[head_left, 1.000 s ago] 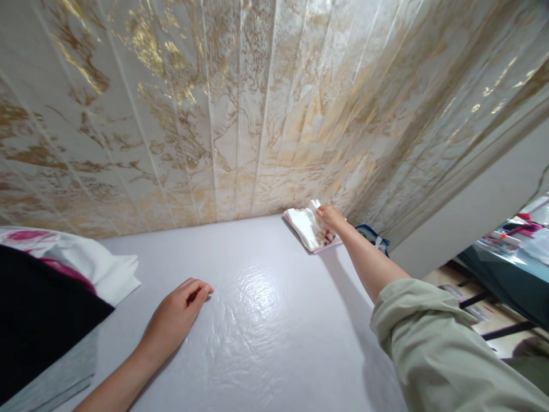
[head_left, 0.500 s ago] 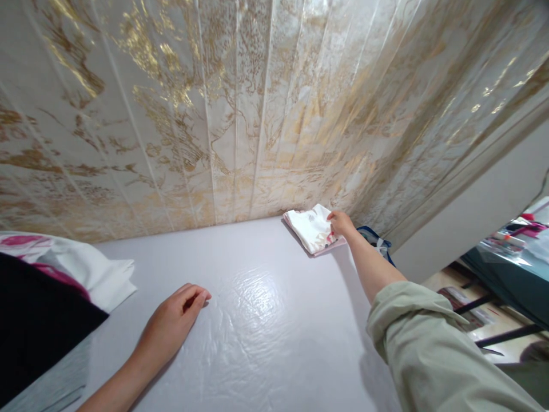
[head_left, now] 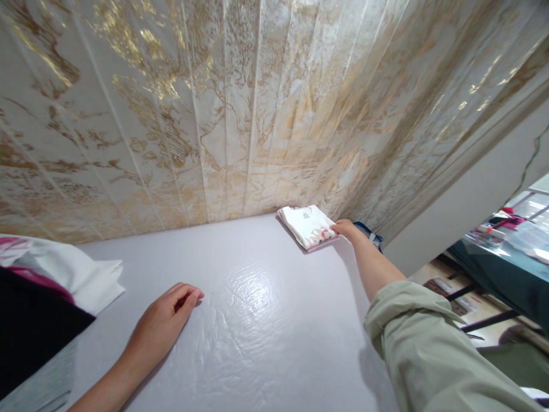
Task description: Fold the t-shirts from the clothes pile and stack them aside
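Note:
My right hand [head_left: 346, 229] reaches to the back right of the table, its fingertips closed on the right edge of a folded white garment [head_left: 307, 224]. The garment has a small grey mark and a red and tan print, and a pinkish layer shows beneath it. My left hand [head_left: 169, 312] rests on the tabletop at the left, fingers curled inward, with nothing visible in them. Beyond my right hand lies a dark blue item [head_left: 369, 233], partly hidden by the wrist.
A pale glossy cover lies over the table [head_left: 274, 320]. At the left edge are a white and magenta cloth [head_left: 92, 280] and a black cloth [head_left: 38, 326]. A gold-patterned curtain [head_left: 223, 114] hangs along the back. Another cluttered table [head_left: 506, 269] stands at the right.
The view has shifted slightly to the right. My right hand has moved from on top of the garment to its right edge, and the print shows more. My left hand stays resting.

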Motion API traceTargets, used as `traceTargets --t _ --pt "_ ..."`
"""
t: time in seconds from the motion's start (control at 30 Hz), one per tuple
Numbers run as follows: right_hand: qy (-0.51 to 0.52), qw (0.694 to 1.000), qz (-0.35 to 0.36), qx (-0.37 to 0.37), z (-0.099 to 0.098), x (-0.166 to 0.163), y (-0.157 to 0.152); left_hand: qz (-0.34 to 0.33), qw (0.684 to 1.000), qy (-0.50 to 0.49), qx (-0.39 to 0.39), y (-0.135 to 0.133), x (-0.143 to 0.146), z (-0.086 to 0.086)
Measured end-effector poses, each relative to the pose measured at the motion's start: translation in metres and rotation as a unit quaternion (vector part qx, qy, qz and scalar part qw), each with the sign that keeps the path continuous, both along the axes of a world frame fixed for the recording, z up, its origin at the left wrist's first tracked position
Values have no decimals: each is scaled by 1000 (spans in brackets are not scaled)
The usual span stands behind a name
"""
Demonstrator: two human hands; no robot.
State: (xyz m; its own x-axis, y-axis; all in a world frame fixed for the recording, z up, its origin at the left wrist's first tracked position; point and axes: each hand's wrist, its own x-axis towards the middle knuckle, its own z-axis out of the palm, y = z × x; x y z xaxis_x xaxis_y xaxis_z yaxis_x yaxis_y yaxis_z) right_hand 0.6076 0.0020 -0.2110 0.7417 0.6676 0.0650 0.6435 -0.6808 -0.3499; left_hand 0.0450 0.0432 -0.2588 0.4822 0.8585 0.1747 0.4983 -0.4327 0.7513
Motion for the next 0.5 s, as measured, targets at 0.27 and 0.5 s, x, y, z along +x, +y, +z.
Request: traceTargets --t 0.27,0.5 --pt "12 999 -33 32 -12 -4 -7 0 1000 -5 11 0 0 -1" --pt "4 998 -63 27 -19 -12 -22 -5 1000 3 12 2 -2 -4"
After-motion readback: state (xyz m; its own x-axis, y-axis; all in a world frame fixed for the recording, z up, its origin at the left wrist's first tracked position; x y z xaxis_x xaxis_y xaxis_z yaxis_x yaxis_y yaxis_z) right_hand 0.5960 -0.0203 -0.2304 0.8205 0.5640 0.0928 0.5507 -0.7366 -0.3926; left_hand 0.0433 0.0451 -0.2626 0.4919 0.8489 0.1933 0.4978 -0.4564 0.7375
